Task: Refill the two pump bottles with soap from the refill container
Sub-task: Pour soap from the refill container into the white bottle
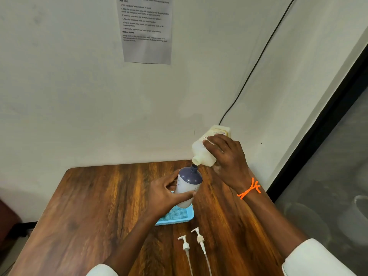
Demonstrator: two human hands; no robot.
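Note:
My left hand point(165, 193) grips a white pump bottle point(188, 186) with a dark blue shoulder and an open neck, held above the table. My right hand point(227, 156) holds the pale refill container point(203, 152) tilted down to the left, its open spout just above the bottle's neck. Two white pump heads point(186, 246) point(200, 239) with long tubes lie loose on the table near the front. I cannot see a second pump bottle.
A light blue mesh tray point(179, 217) sits on the wooden table point(89, 206) under the bottle. A wall with a printed sheet point(146, 28) and a black cable point(258, 58) is behind. A glass panel with a dark frame point(318, 126) stands at right.

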